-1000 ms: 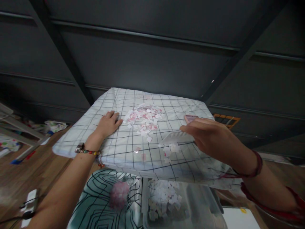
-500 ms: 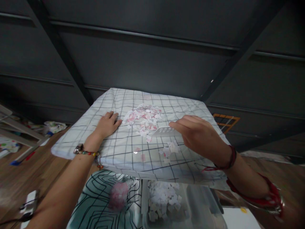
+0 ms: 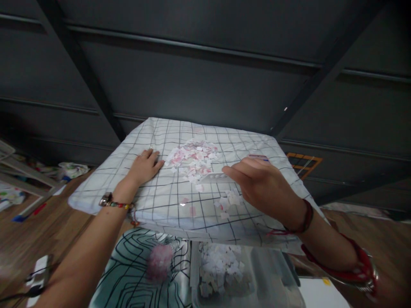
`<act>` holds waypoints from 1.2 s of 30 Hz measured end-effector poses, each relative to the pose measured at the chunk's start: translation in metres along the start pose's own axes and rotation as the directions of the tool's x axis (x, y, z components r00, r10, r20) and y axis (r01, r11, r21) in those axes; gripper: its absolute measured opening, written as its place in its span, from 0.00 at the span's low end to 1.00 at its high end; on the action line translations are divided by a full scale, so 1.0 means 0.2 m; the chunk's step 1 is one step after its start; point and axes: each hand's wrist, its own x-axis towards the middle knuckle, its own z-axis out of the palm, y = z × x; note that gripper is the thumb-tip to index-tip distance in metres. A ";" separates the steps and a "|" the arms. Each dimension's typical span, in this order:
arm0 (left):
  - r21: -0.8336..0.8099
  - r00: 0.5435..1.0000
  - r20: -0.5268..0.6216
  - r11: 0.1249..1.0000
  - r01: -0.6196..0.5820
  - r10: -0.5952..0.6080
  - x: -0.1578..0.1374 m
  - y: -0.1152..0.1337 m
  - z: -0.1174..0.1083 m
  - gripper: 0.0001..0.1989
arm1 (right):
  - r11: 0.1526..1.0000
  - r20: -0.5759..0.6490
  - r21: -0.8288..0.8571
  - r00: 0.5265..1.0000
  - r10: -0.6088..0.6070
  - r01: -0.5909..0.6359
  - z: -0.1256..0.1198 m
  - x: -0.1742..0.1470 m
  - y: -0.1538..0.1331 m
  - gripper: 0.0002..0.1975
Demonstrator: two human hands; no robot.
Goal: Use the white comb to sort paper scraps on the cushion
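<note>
Left hand (image 3: 146, 168): palm down on the checked cloth (image 3: 160, 200), fingers loosely spread, gripping nothing; thumb tip just beside the main heap.
Right hand (image 3: 263, 184): fingers closed on one end of a thin white perforated scraper (image 3: 214, 176).
Scraper: reaches from the fingers toward the left hand, free end at the near edge of the main heap; whether it touches the cloth, cannot tell.
Main heap (image 3: 195, 156): white and pinkish paper scraps, spread mid-cloth between the hands.
Small cluster (image 3: 229, 202): a few scraps apart from the heap, nearer the wearer, below the scraper.
Strays: a pinkish scrap (image 3: 192, 211) near the cloth's front edge.
Clear plastic bin (image 3: 272, 273): below the front edge; white paper scraps (image 3: 221, 265) inside, gathered toward its left.
Teal cloth (image 3: 125, 269): black-lined, beside the bin; blurred pink clump (image 3: 159, 263) on top.
Backdrop: dark panelled wall (image 3: 192, 85).
</note>
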 end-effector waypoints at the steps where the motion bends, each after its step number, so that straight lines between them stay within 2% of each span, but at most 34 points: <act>1: -0.005 1.000 -0.005 1.000 -0.003 0.003 0.00 0.00 0.00 0.29 | 1.000 0.000 -0.004 1.000 -0.006 0.006 0.00 0.00 -0.01 0.19; 7: -0.031 1.000 -0.026 0.999 -0.018 0.017 0.00 -0.01 0.01 0.27 | 0.997 -0.041 0.030 0.997 -0.070 0.071 -0.02 -0.01 -0.03 0.21; 12: -0.032 0.999 -0.036 0.999 -0.009 0.008 0.00 -0.01 0.01 0.27 | 0.996 -0.125 -0.012 0.989 -0.084 0.083 -0.02 -0.02 -0.03 0.22; 23: -0.018 1.000 -0.006 1.000 0.011 -0.011 0.00 0.01 -0.01 0.28 | 0.985 -0.158 0.046 0.975 -0.159 0.168 -0.05 -0.02 -0.06 0.17; 28: -0.015 1.000 0.007 1.000 0.012 -0.012 -0.01 0.02 -0.02 0.29 | 0.995 -0.131 0.002 0.987 -0.095 0.096 -0.05 -0.03 -0.03 0.22; 33: 0.000 0.999 0.040 0.999 0.036 -0.036 -0.01 0.04 -0.04 0.29 | 0.997 -0.074 -0.024 0.995 -0.071 0.069 -0.03 -0.04 -0.01 0.22; 36: -0.009 0.999 0.023 0.999 0.043 -0.042 -0.01 0.04 -0.04 0.27 | 0.999 -0.029 -0.034 0.999 -0.037 0.036 -0.02 -0.05 -0.01 0.21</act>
